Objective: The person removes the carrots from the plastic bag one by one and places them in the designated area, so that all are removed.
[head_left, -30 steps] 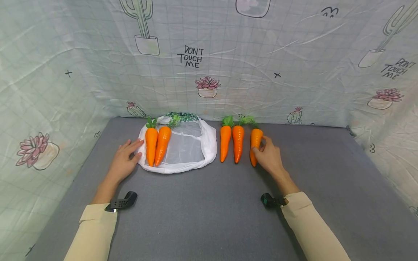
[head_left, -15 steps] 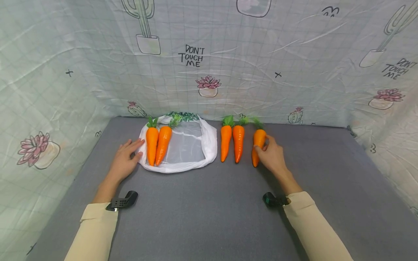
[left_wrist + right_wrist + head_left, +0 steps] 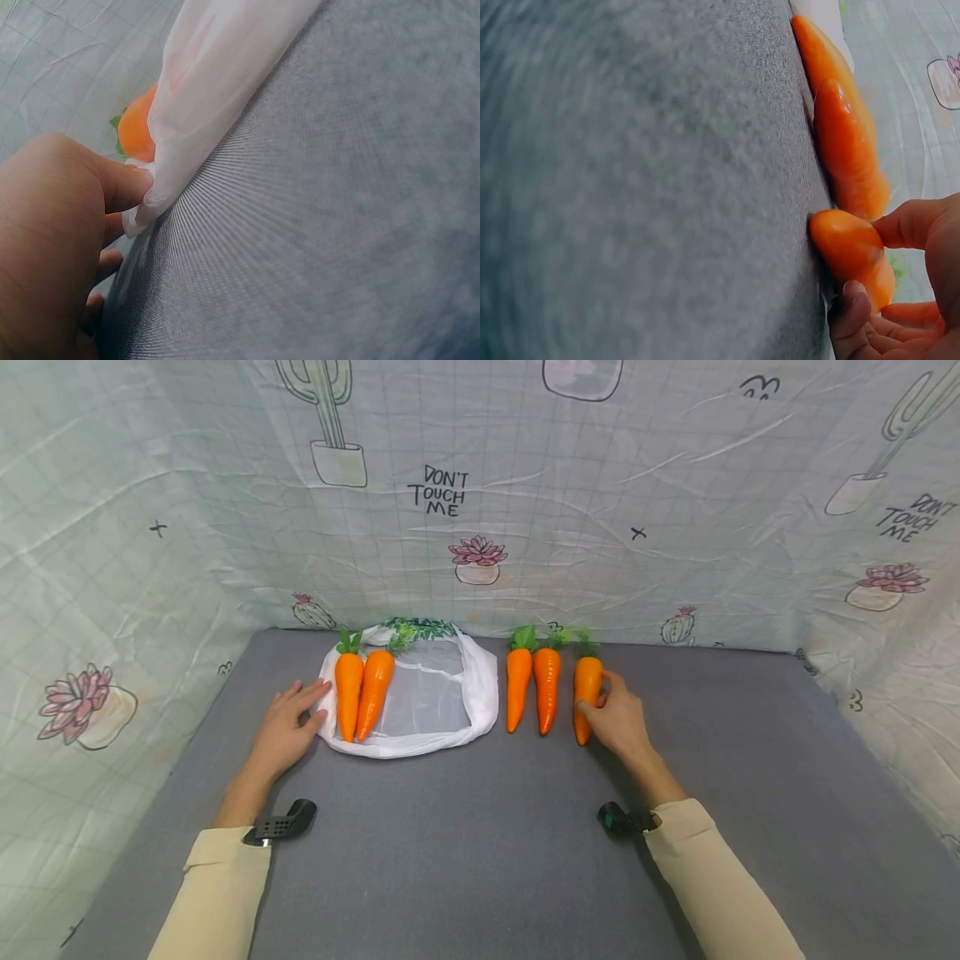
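Note:
Five-fingered and bare, my right hand (image 3: 618,718) pinches an orange carrot (image 3: 588,681) with green leaves, thumb on its left side and fingers on its right. The right wrist view shows this carrot (image 3: 847,240) between thumb and fingertips. My left hand (image 3: 287,727) rests at the left side of a white plastic bag (image 3: 482,689), its extended fingers touching the rim. In the left wrist view, the thumb presses against the bag (image 3: 202,97). On the bag lie two carrots, one straight (image 3: 348,689) and one slanted (image 3: 375,693).
Between the bag and my right hand, two more carrots, one on the left (image 3: 517,689) and one on the right (image 3: 547,689), lie side by side on the grey tabletop (image 3: 480,860). A printed curtain (image 3: 562,527) borders the table's back and sides.
My right hand has shifted the pinched carrot slightly right, then back left, and its leafy end now points straighter away. The left hand, bag and other carrots stay put.

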`<state>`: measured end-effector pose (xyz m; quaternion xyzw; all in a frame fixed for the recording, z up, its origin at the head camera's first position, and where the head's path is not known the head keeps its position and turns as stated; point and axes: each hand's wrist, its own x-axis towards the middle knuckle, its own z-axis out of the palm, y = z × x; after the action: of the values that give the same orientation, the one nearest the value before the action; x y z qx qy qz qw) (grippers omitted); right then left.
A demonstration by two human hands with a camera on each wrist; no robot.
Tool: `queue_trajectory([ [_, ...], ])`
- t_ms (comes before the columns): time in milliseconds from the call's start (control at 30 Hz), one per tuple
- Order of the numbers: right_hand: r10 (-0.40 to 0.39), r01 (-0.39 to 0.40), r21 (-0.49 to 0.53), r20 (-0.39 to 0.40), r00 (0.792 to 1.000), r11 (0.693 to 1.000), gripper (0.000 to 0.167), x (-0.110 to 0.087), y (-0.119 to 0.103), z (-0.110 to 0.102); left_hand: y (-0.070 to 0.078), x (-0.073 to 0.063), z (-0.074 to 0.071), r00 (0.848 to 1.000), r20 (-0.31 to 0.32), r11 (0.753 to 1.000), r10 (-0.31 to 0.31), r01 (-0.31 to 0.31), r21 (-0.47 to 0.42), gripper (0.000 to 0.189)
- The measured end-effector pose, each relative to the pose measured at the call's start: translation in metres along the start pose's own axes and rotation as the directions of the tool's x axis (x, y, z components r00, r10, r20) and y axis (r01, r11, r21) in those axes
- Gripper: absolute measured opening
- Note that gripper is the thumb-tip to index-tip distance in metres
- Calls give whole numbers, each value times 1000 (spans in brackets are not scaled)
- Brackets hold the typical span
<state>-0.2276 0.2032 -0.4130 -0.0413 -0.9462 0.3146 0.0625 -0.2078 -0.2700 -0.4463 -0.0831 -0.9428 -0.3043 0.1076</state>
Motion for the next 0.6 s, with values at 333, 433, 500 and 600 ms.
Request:
queue_trajectory([
  [333,-45,45,30,13,999,999,64,1,-6,7,1,-1,-1,1000,4,1000,3,-3,-10,45],
  [433,-45,44,35,14,999,998,64,2,-6,7,1,-1,0,1000,3,1000,7,-7,-10,45],
  [500,-45,44,40,16,999,998,64,1,-5,7,1,-1,0,1000,1,1000,6,-6,-9,45],
  [600,-45,44,48,14,999,998,64,1,-5,6,1,-1,0,1000,3,1000,1,-1,0,45],
])
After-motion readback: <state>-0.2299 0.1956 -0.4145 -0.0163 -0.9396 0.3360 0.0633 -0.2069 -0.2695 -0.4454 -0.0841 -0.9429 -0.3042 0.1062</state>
